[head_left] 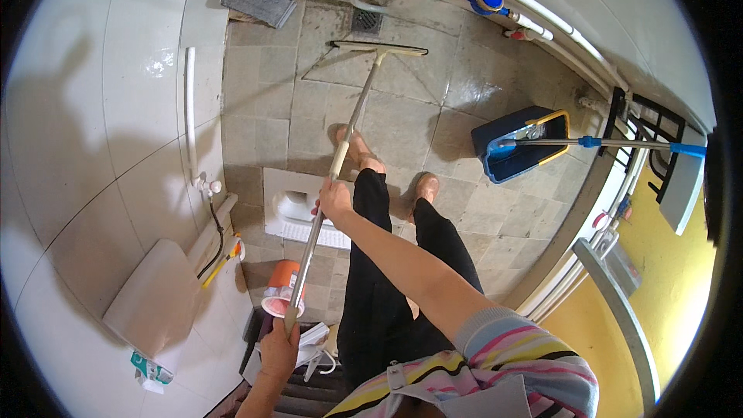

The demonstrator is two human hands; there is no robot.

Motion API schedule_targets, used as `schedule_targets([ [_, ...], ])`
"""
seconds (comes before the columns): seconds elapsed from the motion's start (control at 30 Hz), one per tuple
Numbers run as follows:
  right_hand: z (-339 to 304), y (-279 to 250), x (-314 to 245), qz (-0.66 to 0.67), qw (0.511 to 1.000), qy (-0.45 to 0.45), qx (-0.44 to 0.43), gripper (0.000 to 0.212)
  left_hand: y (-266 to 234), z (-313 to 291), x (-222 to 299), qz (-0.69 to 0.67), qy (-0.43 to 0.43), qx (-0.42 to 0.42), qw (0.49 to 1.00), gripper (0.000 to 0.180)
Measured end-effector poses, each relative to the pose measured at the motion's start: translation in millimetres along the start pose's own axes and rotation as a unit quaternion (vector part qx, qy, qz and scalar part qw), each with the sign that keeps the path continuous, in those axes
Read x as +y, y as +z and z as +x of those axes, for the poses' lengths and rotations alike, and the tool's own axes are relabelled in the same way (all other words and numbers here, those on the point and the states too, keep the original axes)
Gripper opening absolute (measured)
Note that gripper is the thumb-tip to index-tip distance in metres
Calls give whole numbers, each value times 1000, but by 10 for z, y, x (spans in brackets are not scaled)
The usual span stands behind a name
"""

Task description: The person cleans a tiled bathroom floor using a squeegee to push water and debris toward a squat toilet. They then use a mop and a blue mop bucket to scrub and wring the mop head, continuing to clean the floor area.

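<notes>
I hold a long-handled floor squeegee (357, 104) with both hands, its pole slanting from lower left up to the far floor. My left hand (279, 348) is closed round the butt end of the pole. Further up, my right hand (334, 200) wraps round the light grip section. The wide cream squeegee head with a dark blade lies across the wet floor tiles (325, 112), just short of a square floor drain (366, 21). My feet stand apart in tan shoes to the right of the pole.
A white squat toilet (272, 209) is set in the floor left of my feet. A dark blue bucket (481, 139) with a yellow handle holds a pole on the right. An orange bin (284, 272) sits near my left hand. A grey flat mop (255, 0) leans at far left.
</notes>
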State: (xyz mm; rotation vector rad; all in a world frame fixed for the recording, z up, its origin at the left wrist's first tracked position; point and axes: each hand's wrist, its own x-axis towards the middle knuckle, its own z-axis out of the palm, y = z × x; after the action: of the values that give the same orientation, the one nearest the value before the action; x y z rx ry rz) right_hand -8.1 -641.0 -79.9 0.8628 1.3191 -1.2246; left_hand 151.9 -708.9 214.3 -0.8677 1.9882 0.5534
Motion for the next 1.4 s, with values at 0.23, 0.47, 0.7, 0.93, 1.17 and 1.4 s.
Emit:
schedule_targets([
  [0.23,11,-131,-390,-129,982,-126,57,56,17,193,234,-68,-7,-7,998,27],
  [0.47,-75,-487,-593,-214,964,-130,86,37,150,13,619,-187,17,-10,982,27],
  [0.7,-799,-907,-626,115,978,-158,71,25,-138,-375,937,-430,-83,-255,862,29],
  [0.93,-943,-1159,-1123,120,942,-273,152,20,-539,-112,1235,-653,-86,-386,645,27],
  [1.17,-679,-1225,-1074,-124,907,-309,256,37,-690,125,959,-751,-141,-478,433,30],
  [1.4,-186,-676,-1236,-327,860,-274,279,32,-537,533,671,-859,-120,-457,197,30],
])
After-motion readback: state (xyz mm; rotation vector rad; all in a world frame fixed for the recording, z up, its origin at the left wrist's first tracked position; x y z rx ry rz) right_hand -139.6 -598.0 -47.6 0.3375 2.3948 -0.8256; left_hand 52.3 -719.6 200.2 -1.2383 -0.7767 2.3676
